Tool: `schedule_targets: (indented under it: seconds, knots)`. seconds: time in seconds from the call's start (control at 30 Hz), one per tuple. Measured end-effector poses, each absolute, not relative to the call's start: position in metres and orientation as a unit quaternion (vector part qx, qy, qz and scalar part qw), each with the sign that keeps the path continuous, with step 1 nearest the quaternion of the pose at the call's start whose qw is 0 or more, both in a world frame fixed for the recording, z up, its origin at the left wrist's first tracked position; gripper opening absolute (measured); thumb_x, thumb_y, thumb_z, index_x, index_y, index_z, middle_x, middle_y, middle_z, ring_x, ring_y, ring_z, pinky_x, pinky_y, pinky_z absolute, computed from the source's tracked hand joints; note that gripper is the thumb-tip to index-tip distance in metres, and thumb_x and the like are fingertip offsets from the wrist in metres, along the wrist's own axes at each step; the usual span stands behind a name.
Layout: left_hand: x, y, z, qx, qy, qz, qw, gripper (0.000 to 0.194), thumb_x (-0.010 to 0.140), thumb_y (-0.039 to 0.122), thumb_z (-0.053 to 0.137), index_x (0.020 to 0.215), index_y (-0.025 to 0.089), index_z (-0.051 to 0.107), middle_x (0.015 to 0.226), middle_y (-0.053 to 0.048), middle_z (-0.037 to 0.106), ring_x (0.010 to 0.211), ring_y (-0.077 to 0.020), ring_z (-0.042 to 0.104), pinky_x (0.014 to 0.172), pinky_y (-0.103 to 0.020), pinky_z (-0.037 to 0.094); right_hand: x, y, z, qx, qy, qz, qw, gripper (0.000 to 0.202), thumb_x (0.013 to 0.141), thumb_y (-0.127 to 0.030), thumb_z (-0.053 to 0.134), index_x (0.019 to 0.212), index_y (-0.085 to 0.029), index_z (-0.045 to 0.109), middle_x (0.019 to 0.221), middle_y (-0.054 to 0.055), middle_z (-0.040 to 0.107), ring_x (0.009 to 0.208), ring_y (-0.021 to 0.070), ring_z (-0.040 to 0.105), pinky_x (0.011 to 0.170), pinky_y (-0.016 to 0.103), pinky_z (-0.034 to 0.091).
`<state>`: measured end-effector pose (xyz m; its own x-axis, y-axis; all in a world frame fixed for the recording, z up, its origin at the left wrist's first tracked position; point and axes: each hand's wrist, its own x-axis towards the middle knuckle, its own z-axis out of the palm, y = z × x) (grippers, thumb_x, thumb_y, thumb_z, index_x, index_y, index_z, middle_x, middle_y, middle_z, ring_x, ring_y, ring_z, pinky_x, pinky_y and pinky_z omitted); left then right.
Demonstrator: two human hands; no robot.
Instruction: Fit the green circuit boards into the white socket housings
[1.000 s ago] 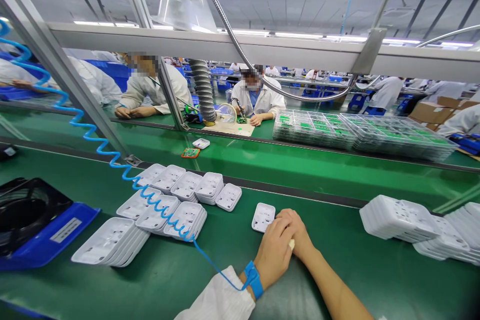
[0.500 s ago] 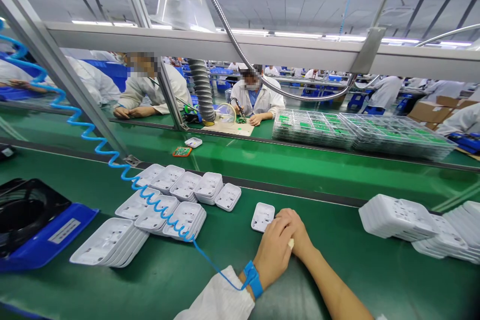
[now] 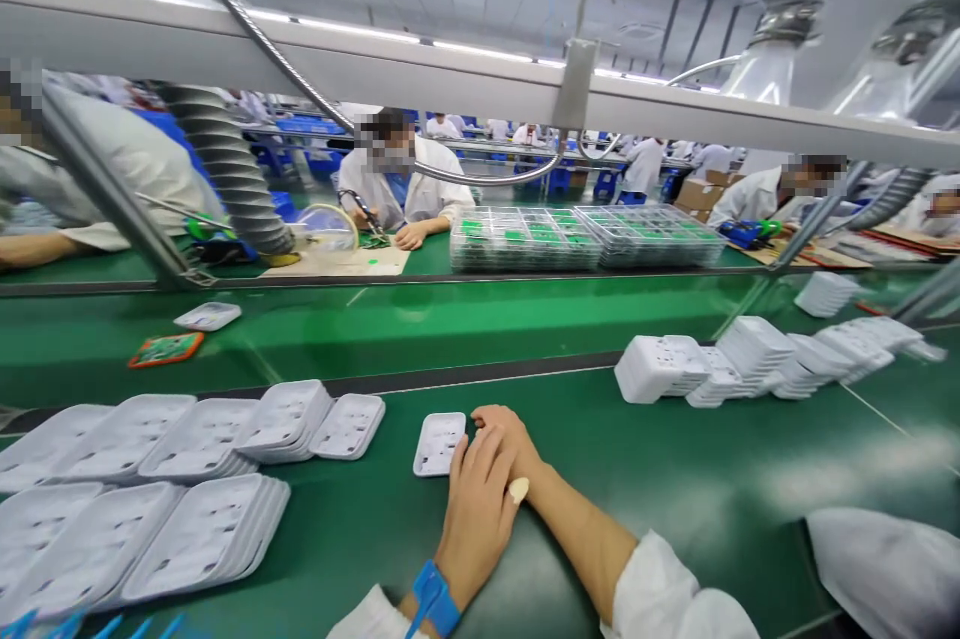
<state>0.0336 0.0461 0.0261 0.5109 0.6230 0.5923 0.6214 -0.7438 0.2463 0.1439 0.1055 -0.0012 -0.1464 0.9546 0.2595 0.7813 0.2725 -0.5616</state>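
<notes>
My left hand [image 3: 480, 499], with a blue strap at its wrist, lies palm down with its fingers stretched, partly over the other hand. Its fingertips are at the right edge of a single white plastic cover [image 3: 439, 444] lying flat on the green table. Under and beyond it, my right hand [image 3: 514, 439] rests on the table; its fingers are partly hidden and slightly curled. A pale cover sits on one fingertip [image 3: 518, 490]. Neither hand visibly holds anything.
Stacks of white covers [image 3: 202, 534] stand at the left, and more stacks [image 3: 649, 369] at the right. Beyond the green belt [image 3: 420, 319] are clear trays [image 3: 525, 239] with green boards. A person [image 3: 427, 174] works opposite. A metal rail [image 3: 450, 69] crosses above.
The view has turned to the right, so the cover stacks and the person opposite appear further left. The fingers of my left hand are now more spread over the right hand.
</notes>
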Motion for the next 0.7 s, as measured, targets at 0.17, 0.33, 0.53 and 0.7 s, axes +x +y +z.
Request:
schedule_targets:
  seconds: [0.17,0.33,0.53,0.7]
  knots:
    - [0.054,0.016,0.03,0.919,0.261,0.296,0.005,0.042,0.082,0.016,0.047,0.124,0.016,0.047,0.134,-0.01,0.045,0.128,-0.0269,0.033,0.104,-0.048,0.029,0.149,0.109,0.008,-0.584,-0.725,0.155,0.332,0.029,0.083,-0.015,0.042,0.11,-0.021,0.053,0.094,0.002,0.063,0.086,0.0144,0.057,0.079,0.026,0.043]
    - [0.07,-0.014,0.03,0.907,0.214,0.354,0.073,0.028,0.082,0.018,0.044,0.107,0.013,0.053,0.11,-0.014,0.055,0.105,-0.0268,0.049,0.089,-0.045,0.04,0.154,0.116,0.01,-0.607,-0.694,0.144,0.36,0.025,0.085,-0.019,0.04,0.104,-0.022,0.055,0.089,0.0,0.064,0.081,0.0142,0.059,0.075,0.025,0.043]
    - [0.073,-0.027,0.024,0.893,0.194,0.34,0.223,0.021,0.089,0.028,0.032,0.08,0.017,0.046,0.073,-0.005,0.05,0.066,-0.0179,0.045,0.059,-0.032,0.039,0.156,0.132,0.008,-0.644,-0.659,0.14,0.361,0.025,0.084,-0.019,0.041,0.104,-0.023,0.055,0.092,0.0,0.065,0.083,0.0148,0.06,0.075,0.025,0.043]
    - [0.072,-0.028,0.021,0.895,0.163,0.353,0.216,0.018,0.087,0.019,0.03,0.08,0.018,0.046,0.073,-0.005,0.05,0.067,-0.0173,0.045,0.06,-0.031,0.036,0.157,0.138,0.009,-0.663,-0.638,0.14,0.365,0.024,0.085,-0.021,0.04,0.103,-0.023,0.056,0.09,0.001,0.065,0.081,0.0154,0.06,0.073,0.025,0.043]
